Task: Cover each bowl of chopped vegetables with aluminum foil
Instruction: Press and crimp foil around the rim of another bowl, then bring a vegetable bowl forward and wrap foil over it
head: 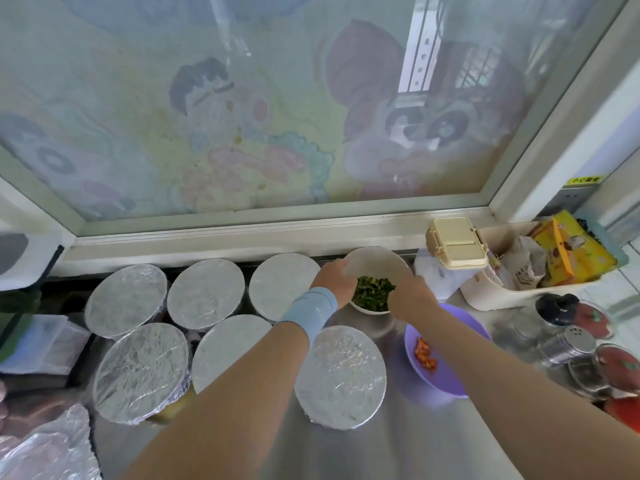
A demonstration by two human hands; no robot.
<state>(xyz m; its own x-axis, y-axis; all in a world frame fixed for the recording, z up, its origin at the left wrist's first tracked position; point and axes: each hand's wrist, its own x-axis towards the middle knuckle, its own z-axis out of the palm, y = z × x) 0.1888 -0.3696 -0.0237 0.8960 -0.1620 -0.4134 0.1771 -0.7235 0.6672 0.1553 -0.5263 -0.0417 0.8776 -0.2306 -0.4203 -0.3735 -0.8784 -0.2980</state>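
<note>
Six foil-covered bowls (206, 292) were counted, set in two rows of three along the left and middle of the worktop (398, 445), so most of the task was judged done. Two bowls were left open: a white bowl (377, 263) of chopped greens at the back edge, and a purple bowl (446, 382) of orange pieces just beside it, nearer the front. The white bowl was held at its rim: the left hand (334, 277) had its grip closed on the left side, the right hand (408, 297) on the near right side. Loose aluminum foil (52, 448) was seen at the near left corner.
</note>
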